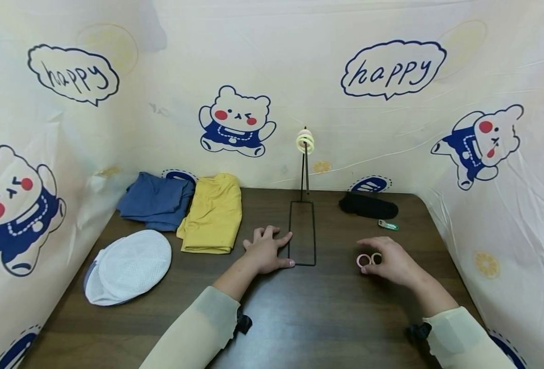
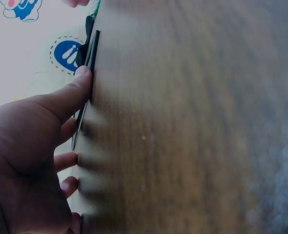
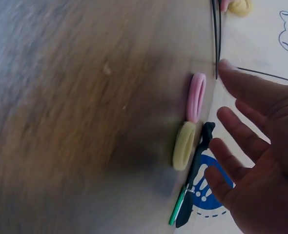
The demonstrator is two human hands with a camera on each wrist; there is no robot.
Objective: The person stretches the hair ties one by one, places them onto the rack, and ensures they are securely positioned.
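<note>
A black wire stand (image 1: 315, 233) with a flat rectangular base and a tall upright stands mid-table. Pale yellow and pinkish hair ties (image 1: 305, 137) hang at its top. My left hand (image 1: 264, 252) rests beside the base with fingers spread, its thumb and index fingertip right at the left wire. Two more ring-shaped hair ties, one pink (image 3: 192, 97) and one pale yellow (image 3: 179, 148), lie side by side on the table. Over them hovers my right hand (image 1: 394, 262), its fingers loosely bent and parted, with nothing between them in the right wrist view.
Folded blue cloth (image 1: 158, 200) and folded yellow cloth (image 1: 214, 212) lie at the back left. In front of them is a white cap (image 1: 131, 266). A black cloth bundle (image 1: 368, 205) and a small green nail clipper (image 1: 388, 225) lie back right. Printed sheeting (image 1: 299, 61) surrounds the table.
</note>
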